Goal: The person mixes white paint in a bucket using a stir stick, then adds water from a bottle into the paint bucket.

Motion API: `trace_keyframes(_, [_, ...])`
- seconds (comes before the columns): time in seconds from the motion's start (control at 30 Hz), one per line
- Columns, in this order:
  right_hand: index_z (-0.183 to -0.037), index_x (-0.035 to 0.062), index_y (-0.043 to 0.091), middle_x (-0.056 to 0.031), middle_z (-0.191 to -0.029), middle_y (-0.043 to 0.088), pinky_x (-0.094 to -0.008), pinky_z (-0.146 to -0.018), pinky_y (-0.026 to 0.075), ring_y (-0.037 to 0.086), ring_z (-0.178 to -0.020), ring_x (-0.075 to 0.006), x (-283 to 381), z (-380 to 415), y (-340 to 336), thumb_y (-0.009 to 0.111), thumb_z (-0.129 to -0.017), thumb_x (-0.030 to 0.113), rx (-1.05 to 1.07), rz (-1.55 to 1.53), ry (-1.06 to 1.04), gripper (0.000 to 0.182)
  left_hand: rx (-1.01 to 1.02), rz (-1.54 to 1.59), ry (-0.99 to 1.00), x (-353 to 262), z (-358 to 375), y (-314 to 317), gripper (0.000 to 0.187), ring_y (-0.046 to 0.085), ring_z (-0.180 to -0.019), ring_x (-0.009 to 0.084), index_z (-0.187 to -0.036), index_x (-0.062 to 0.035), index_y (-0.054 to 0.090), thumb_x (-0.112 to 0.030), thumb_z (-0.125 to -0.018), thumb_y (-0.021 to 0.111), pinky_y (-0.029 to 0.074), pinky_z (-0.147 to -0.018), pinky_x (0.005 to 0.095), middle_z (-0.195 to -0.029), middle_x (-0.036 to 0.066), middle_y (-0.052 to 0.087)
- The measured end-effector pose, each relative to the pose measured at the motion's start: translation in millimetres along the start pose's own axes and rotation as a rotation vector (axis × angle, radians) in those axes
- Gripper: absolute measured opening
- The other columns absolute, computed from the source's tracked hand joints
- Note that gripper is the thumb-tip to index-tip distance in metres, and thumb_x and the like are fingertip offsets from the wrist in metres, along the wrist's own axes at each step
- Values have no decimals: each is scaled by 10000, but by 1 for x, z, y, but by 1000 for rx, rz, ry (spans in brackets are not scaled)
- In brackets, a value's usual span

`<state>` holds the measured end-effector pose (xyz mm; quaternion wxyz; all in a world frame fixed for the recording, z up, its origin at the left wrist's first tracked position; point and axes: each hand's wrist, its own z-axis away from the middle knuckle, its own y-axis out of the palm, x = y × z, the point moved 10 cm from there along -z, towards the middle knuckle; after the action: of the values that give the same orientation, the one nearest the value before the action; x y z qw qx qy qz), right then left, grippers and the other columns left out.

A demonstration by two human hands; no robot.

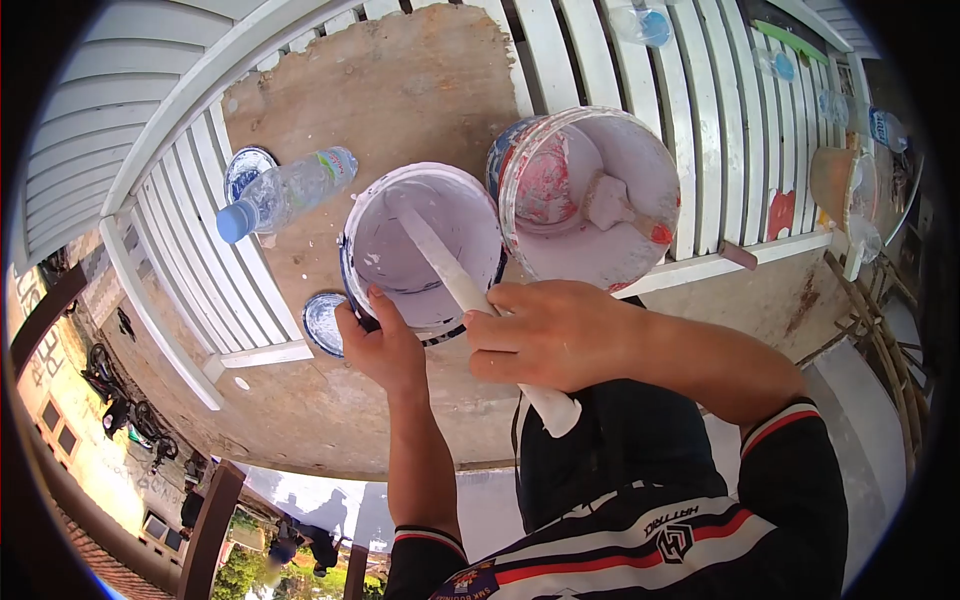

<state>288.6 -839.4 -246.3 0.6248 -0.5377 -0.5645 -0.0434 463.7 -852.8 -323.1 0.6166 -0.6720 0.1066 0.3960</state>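
A white paint bucket (425,172) stands in front of me with a thin pool of pale paint inside. My left hand (388,345) grips its near left rim, thumb on the edge and the other fingers partly hidden. In my right hand (560,335) is a paint-coated stick (435,250), slanted with its far end down in the bucket and its near end sticking out below my fist. Just right stands a larger paint bucket (520,180), tilted toward me, holding a paintbrush (612,203) and smeared with white and red.
A worn board (370,75) lies on the white slatted bench (570,50). Left of the bucket are a plastic bottle (295,193) and paint-smeared round lids (325,322). More bottles (640,25) lie at the upper right. A small pinkish block (738,256) rests on the bench edge.
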Motion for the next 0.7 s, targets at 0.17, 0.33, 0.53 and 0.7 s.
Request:
trace_keyframes(0.17, [-828,79,540,-63,-890,505,-340,-577,496,566,-700,-226,-3,17,2,609,-721,107,-25,-200,163,130,-42,31,147,-18,0,-10,152,427,-526,99,-794,20,518,-86,-853,610,355,-469,250,-627,46,531])
trace_keyframes(0.33, [-774,59,506,-81,-820,503,-348,-580,468,564,-666,-240,-21,36,0,620,-705,60,-190,-520,326,134,4,-110,145,-5,7,-8,181,418,-484,143,-761,15,517,-102,-817,643,346,-452,285,-594,65,499])
trace_keyframes(0.53, [-804,27,567,-96,-882,567,-316,-618,517,620,-755,-244,17,58,-22,658,-674,61,-374,-338,195,162,32,-144,200,-12,15,-9,184,407,-472,135,-744,1,511,-98,-798,656,327,-434,285,-572,58,479])
trace_keyframes(0.7, [-867,-21,615,-131,-963,586,-282,-640,536,612,-771,-254,37,65,-46,676,-681,48,-401,-283,110,208,11,-155,165,-30,16,-25,162,408,-514,93,-768,11,521,-91,-813,638,339,-462,249,-602,35,507])
